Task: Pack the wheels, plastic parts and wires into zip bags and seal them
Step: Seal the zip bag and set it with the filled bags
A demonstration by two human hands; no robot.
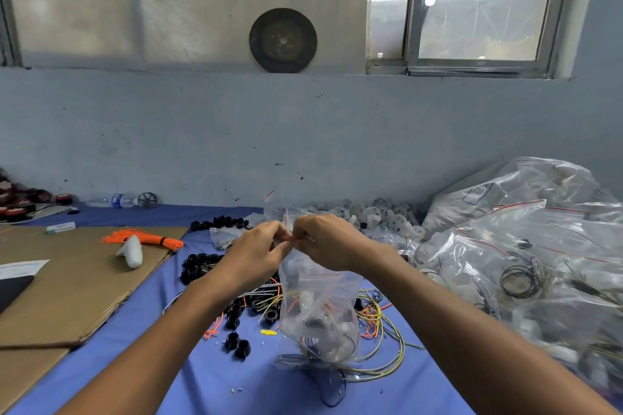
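Left hand: your left hand (256,249) pinches the top edge of the clear plastic zip bag with the red seal strip (318,310), fingers curled on it.
Right hand: your right hand (328,241) pinches the same edge, just beside the left.
Bag: it hangs upright from your fingers, its bottom down at the blue cloth-covered table (215,381); inside are coloured wires and white pieces, blurred.
Beside the bag: loose yellow and orange wires (384,340) on the right, small black plastic rings (199,266) on the left.
By the wall: heaped white plastic wheels (377,216).
Far right: pile of filled clear bags (522,246).
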